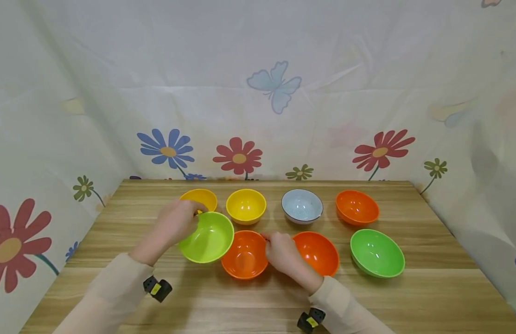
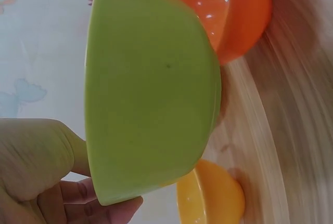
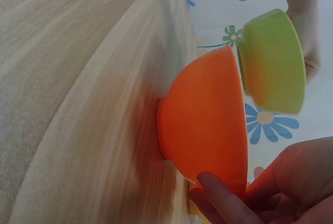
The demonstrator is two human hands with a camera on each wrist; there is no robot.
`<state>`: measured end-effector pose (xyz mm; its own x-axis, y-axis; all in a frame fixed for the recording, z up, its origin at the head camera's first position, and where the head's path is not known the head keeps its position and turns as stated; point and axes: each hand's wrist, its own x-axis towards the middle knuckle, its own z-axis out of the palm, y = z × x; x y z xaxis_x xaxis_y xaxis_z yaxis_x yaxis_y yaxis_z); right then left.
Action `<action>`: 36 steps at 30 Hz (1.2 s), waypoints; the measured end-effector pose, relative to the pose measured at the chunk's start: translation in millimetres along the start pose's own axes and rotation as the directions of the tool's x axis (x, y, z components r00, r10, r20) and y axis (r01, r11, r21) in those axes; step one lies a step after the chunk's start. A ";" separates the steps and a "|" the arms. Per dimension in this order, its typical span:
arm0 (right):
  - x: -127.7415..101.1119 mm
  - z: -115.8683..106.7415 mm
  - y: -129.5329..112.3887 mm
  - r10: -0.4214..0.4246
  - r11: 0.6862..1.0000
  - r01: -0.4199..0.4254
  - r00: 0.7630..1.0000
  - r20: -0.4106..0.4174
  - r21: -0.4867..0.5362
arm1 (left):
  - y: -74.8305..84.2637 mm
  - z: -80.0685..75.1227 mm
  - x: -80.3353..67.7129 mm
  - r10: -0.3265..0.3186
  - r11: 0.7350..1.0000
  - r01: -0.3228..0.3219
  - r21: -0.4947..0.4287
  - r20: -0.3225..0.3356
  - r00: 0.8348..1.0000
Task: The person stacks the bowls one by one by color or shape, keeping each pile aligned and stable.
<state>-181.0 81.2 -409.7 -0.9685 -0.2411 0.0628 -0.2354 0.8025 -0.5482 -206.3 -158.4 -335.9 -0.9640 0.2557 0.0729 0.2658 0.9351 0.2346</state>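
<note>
My left hand grips the rim of a lime green bowl and holds it tilted just above the wooden table. In the left wrist view the thumb and fingers clamp the green bowl's edge. My right hand pinches the right rim of an orange bowl, which stands on its foot on the table. In the right wrist view a finger lies on the orange bowl's outer wall, and the green bowl hovers beside its rim.
A back row holds a yellow-orange bowl, a yellow bowl, a white bowl and an orange bowl. Another orange bowl and a green bowl sit front right. Flowered cloth walls enclose the table.
</note>
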 end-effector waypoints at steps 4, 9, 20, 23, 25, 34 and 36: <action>0.1 0.4 0.1 0.002 1.000 -0.002 1.000 0.005 -0.003 | 10.0 -1.5 3.6 0.007 1.000 -0.007 -0.003 0.004 1.000; 0.4 1.0 0.8 0.000 1.000 0.000 1.000 0.008 -0.007 | 22.9 -0.4 8.3 0.025 0.999 -0.024 -0.041 0.007 1.000; -0.7 1.3 2.5 -0.048 0.999 0.048 0.998 -0.040 -0.018 | 43.6 12.6 15.3 0.034 0.994 -0.032 -0.104 0.018 0.999; -1.1 0.6 2.5 -0.057 0.998 0.056 0.997 -0.050 -0.031 | 46.7 16.5 15.7 0.030 0.993 -0.027 -0.118 0.023 0.999; -1.2 0.8 2.8 -0.061 0.997 0.058 0.996 -0.059 -0.044 | 47.8 19.5 16.2 0.030 0.991 -0.026 -0.128 0.026 0.999; -2.5 2.3 3.9 -0.078 0.995 0.071 0.992 -0.103 -0.071 | 50.1 29.0 16.9 0.032 0.990 -0.025 -0.142 0.045 0.998; -2.4 2.5 4.0 -0.077 0.995 0.069 0.991 -0.106 -0.070 | 49.9 31.4 17.0 0.035 0.990 -0.028 -0.141 0.046 0.998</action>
<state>-179.4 83.5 -414.1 -0.9508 -0.2427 0.1926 -0.3071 0.8203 -0.4825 -209.7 -99.7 -353.4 -0.9536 0.2991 0.0359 0.2910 0.8838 0.3665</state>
